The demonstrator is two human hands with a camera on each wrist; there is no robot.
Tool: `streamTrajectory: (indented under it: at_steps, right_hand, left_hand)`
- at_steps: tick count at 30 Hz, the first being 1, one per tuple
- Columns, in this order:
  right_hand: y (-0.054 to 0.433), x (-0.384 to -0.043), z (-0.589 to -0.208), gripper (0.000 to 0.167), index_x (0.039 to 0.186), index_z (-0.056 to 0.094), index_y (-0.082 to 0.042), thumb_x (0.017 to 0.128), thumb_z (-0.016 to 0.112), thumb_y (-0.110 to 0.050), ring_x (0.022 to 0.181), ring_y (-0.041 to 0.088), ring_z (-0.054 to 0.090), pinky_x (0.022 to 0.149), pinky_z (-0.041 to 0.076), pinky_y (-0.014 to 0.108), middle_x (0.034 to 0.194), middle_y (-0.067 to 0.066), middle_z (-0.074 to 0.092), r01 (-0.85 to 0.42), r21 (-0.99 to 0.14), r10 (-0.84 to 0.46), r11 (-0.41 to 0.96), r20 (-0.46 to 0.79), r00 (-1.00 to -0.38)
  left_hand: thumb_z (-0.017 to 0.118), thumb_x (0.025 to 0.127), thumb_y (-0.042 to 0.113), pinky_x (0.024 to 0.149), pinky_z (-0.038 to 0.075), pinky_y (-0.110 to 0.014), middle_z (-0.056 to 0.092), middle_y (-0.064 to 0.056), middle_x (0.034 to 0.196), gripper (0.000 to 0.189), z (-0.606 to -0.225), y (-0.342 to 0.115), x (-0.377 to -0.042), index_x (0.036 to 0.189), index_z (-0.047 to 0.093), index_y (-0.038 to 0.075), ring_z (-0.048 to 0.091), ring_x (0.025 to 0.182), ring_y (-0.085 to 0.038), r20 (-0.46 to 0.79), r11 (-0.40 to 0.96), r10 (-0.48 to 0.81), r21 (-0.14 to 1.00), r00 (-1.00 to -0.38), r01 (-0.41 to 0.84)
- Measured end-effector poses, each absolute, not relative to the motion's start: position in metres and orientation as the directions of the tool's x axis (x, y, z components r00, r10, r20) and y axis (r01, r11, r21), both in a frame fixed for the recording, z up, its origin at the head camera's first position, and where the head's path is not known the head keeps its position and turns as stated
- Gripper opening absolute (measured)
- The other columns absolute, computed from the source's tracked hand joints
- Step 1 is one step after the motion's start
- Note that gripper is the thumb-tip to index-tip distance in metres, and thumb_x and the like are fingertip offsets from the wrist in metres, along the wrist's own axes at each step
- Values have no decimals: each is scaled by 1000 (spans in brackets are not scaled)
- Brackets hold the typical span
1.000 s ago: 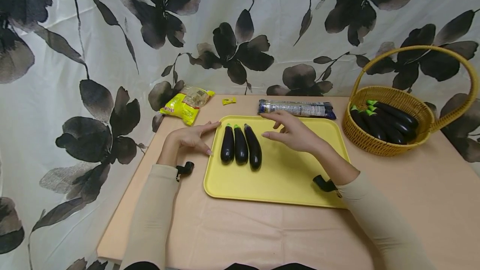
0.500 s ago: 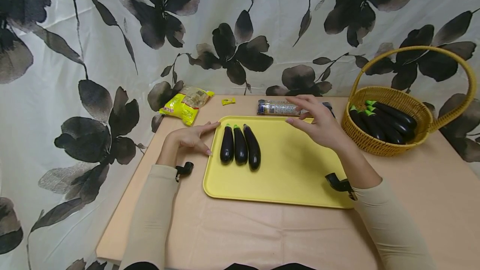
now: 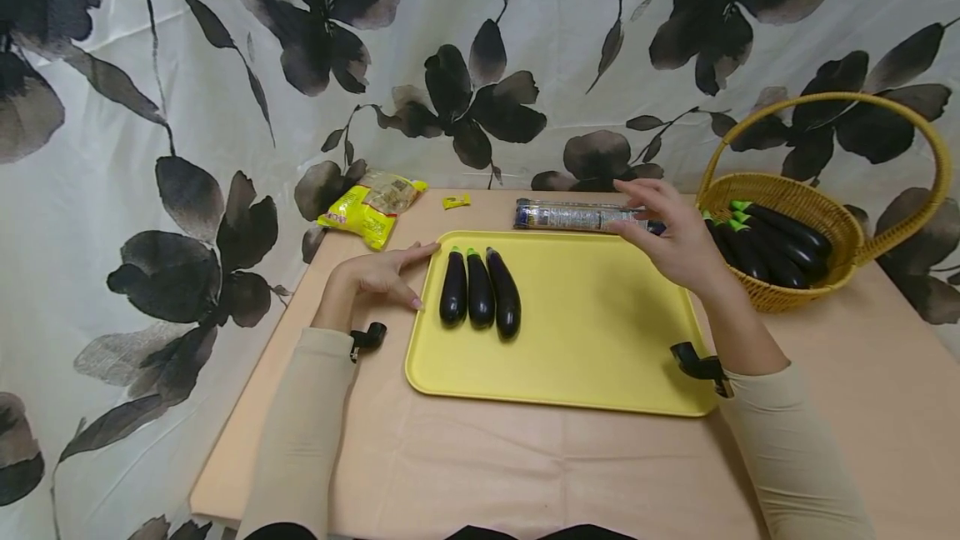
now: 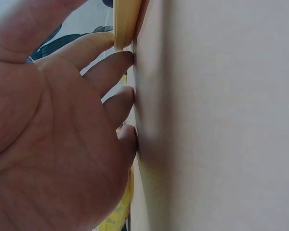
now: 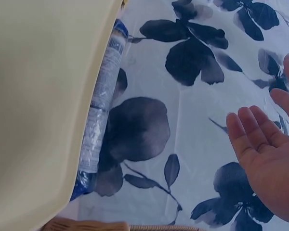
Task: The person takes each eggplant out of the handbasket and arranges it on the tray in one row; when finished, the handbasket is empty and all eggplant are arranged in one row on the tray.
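Observation:
Three dark purple eggplants (image 3: pixel 480 294) with green tips lie side by side at the left of a yellow tray (image 3: pixel 585 365). My left hand (image 3: pixel 375 277) rests at the tray's left edge, its fingers fairly straight; in the left wrist view the fingertips touch the tabletop beside the tray rim (image 4: pixel 125 24). Over the tray's far right corner hovers my right hand (image 3: pixel 675 240), holding nothing, fingers relaxed and apart. Just right of it stands a wicker basket (image 3: pixel 772 300) with a tall handle, holding several more eggplants (image 3: pixel 787 248).
Behind the tray lies a long blue packet (image 3: pixel 570 215), partly covered by my right hand in the head view. A yellow snack bag (image 3: pixel 371 211) and a tiny yellow packet (image 3: pixel 456 202) sit at the back left. A floral curtain (image 3: pixel 585 57) hangs behind the table.
My right hand has moved right, from near the eggplants on the tray to beside the basket. My left hand, the tray and the eggplants have stayed in place.

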State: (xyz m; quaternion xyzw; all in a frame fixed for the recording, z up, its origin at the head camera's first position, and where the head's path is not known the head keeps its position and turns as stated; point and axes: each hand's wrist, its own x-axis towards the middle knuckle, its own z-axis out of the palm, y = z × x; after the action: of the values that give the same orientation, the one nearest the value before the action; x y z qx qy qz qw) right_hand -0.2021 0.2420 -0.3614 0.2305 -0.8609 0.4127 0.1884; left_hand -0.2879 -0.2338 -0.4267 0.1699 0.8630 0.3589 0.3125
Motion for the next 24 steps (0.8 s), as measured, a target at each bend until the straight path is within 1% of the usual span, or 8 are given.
streamTrajectory:
  at_steps: [3, 9, 11, 14, 18, 20, 24]
  right_hand:
    - [251, -203, -361, 52, 150, 58, -23, 100, 71, -17, 117, 18, 53, 100, 43, 11, 145, 8, 54, -514, -640, -193, 572, 504, -842]
    - [271, -212, -367, 50, 151, 57, -24, 102, 68, -21, 113, 0, 51, 96, 44, 8, 146, 9, 53, -442, -670, -119, 596, 470, -874]
    - [279, -215, -369, 51, 152, 56, -24, 103, 67, -22, 113, 0, 52, 95, 45, 9, 147, 10, 53, -425, -672, -106, 606, 462, -881]
    - [290, -217, -371, 51, 153, 54, -25, 103, 66, -27, 116, 10, 53, 95, 46, 11, 148, 10, 52, -391, -675, -81, 626, 442, -893]
    - [308, -218, -373, 54, 156, 51, -29, 104, 63, -37, 121, 25, 53, 94, 44, 13, 147, 10, 52, -310, -680, -35, 664, 386, -922]
    - [317, -218, -375, 55, 157, 48, -30, 105, 60, -40, 123, 29, 52, 93, 43, 16, 148, 12, 51, -265, -685, -13, 679, 350, -937]
    - [334, -219, -379, 57, 160, 44, -29, 106, 57, -44, 128, 37, 50, 92, 46, 30, 150, 17, 49, -187, -690, 24, 699, 285, -958]
  left_hand:
    - [99, 66, 28, 130, -4, -58, -6, -4, 177, 125, -427, -233, -288, 166, 24, 39, -11, 163, -27, -417, 685, 517, 725, -748, 69]
    - [99, 67, 27, 130, -4, -58, -7, -4, 177, 125, -426, -233, -288, 166, 24, 39, -11, 163, -27, -419, 684, 512, 727, -750, 61]
    - [100, 66, 27, 130, -4, -58, -7, -3, 177, 125, -426, -233, -288, 166, 24, 39, -11, 163, -26, -422, 685, 510, 726, -750, 57]
    - [99, 67, 27, 130, -4, -58, -7, -4, 177, 125, -427, -233, -288, 166, 23, 38, -12, 163, -27, -422, 681, 514, 730, -747, 55]
    - [99, 68, 27, 130, -4, -59, -8, -6, 177, 125, -427, -233, -289, 166, 23, 37, -12, 163, -29, -422, 684, 518, 727, -744, 64]
    - [99, 68, 27, 130, -4, -59, -7, -6, 177, 125, -427, -232, -289, 166, 23, 37, -12, 163, -29, -423, 689, 515, 722, -745, 66]
    - [99, 68, 28, 130, -3, -58, -7, -5, 177, 125, -427, -232, -289, 166, 23, 38, -11, 163, -28, -425, 694, 507, 717, -750, 64]
